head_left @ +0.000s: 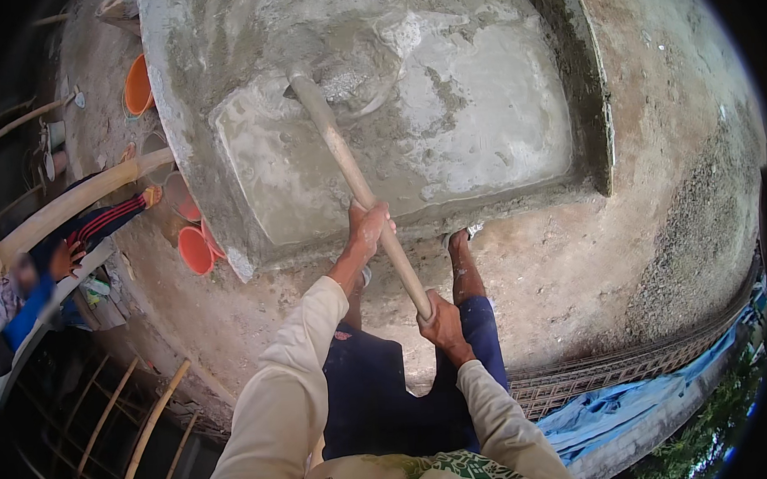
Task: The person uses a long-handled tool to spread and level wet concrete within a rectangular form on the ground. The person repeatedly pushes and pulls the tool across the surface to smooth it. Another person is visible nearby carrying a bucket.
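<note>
Both of my hands are wrapped round the wooden handle of a hoe (337, 146), which slants away from me into a wide mixing trough (607, 137). My left hand (371, 226) grips it about midway, over the trough's near edge. Closer to my body, my right hand (444, 325) is closed round the handle's near end. The hoe's far end lies in wet grey mortar (494, 117), which hides most of its blade. Watery, smooth mortar spreads to the right of it, with a thicker, lumpy heap around the blade.
Orange buckets (138, 87) (195, 251) stand left of the trough. A person in blue sits at far left, one hand (151, 196) stretched toward the buckets, behind a bamboo pole (77, 191). Gravel (682, 232), steel bars (599, 371) and a blue tarp (614, 411) lie at right.
</note>
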`<move>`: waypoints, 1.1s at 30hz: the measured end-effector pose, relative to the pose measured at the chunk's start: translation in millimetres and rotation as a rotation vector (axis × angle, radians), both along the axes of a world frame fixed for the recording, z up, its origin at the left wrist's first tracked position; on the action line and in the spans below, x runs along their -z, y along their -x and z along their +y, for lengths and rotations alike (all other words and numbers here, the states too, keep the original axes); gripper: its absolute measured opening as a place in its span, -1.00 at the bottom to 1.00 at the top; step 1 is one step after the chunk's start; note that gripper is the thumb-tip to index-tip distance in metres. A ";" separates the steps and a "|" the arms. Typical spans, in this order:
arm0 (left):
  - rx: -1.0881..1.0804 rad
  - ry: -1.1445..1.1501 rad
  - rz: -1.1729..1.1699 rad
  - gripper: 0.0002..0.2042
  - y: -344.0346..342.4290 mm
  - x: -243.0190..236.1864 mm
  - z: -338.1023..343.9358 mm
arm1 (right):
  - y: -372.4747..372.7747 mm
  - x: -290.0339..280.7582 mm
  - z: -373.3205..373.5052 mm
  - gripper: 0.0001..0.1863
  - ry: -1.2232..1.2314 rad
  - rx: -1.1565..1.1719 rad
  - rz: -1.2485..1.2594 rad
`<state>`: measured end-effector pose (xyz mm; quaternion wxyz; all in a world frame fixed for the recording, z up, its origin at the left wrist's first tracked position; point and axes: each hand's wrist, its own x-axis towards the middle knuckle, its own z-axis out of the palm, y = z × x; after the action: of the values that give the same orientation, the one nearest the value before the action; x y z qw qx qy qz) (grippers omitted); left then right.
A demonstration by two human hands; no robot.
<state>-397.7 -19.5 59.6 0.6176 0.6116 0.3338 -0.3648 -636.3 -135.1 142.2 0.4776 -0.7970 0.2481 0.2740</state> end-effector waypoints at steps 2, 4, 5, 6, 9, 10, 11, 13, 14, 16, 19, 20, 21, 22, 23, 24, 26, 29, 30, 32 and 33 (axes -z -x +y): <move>-0.018 0.029 0.046 -0.78 2.5 -28.7 -4.4 | 12.6 -5.9 -5.6 -0.73 0.073 -0.001 -0.016; -0.149 0.068 0.047 -0.82 -24.8 -24.7 -8.0 | -3.8 -1.2 -15.4 -0.75 0.129 -0.032 -0.072; -0.217 0.083 0.053 -0.84 -35.1 -18.1 -8.2 | -17.1 -1.8 -20.8 -0.76 0.153 -0.050 -0.093; -0.231 0.101 0.052 -0.85 -41.4 -5.0 -6.8 | -34.3 -2.4 -23.4 -0.78 0.180 -0.058 -0.141; -0.184 0.072 0.052 -0.86 -42.9 43.4 -5.7 | -48.5 -8.4 -9.4 -0.76 0.097 0.028 -0.050; -0.109 -0.001 0.085 -0.86 -25.7 51.0 -10.0 | -35.2 -13.0 -1.8 -0.73 0.047 0.049 0.024; -0.030 -0.071 0.119 -0.85 -7.4 53.6 -17.6 | -19.1 -20.0 7.1 -0.71 0.007 0.082 0.072; 0.093 -0.154 0.134 -0.81 49.3 39.7 -34.0 | 31.8 -34.8 23.5 -0.73 -0.132 0.229 0.168; 0.137 -0.205 0.185 -0.79 75.0 32.8 -32.6 | 50.3 -49.0 32.9 -0.70 -0.200 0.264 0.250; 0.231 -0.290 0.263 -0.76 119.2 25.7 -17.2 | 89.6 -73.4 51.4 -0.67 -0.306 0.354 0.264; 0.231 -0.293 0.248 -0.75 126.8 2.8 -26.5 | 101.8 -94.4 59.4 -0.69 -0.254 0.379 0.295; 0.202 -0.284 0.219 -0.75 121.2 -10.0 -32.0 | 100.1 -87.7 55.9 -0.70 -0.233 0.378 0.266; 0.196 -0.266 0.172 -0.74 106.7 -13.8 -42.8 | 93.9 -71.8 50.1 -0.71 -0.210 0.376 0.238; 0.182 -0.262 0.117 -0.73 80.2 -11.4 -49.4 | 80.7 -55.0 46.8 -0.72 -0.203 0.365 0.203; 0.127 -0.223 0.039 -0.77 55.6 -1.8 -51.4 | 58.8 -38.6 40.0 -0.75 -0.203 0.376 0.119; 0.133 -0.211 -0.052 -0.81 27.6 -9.4 -74.8 | 38.2 -20.2 28.1 -0.76 -0.159 0.361 0.063; 0.218 -0.248 -0.170 -0.84 -28.2 7.5 -86.5 | -3.8 10.7 20.8 -0.72 -0.186 0.383 -0.005; 0.306 -0.356 -0.091 -0.83 -49.4 32.4 -72.6 | -31.9 5.1 37.7 -0.68 -0.216 0.408 -0.035; 0.319 -0.410 -0.035 -0.83 -39.3 35.2 -63.8 | -29.7 -12.3 45.4 -0.65 -0.278 0.450 0.051; 0.366 -0.481 0.090 -0.82 8.6 34.2 -56.0 | 8.1 -24.2 64.3 -0.65 -0.315 0.503 0.081; 0.391 -0.500 0.114 -0.82 33.9 35.2 -35.2 | 28.6 -32.1 79.3 -0.64 -0.352 0.513 0.095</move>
<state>-431.6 -54.7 24.3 0.3468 0.7754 0.3236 -0.4170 -664.9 -55.8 174.3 0.6496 -0.5998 0.4120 0.2204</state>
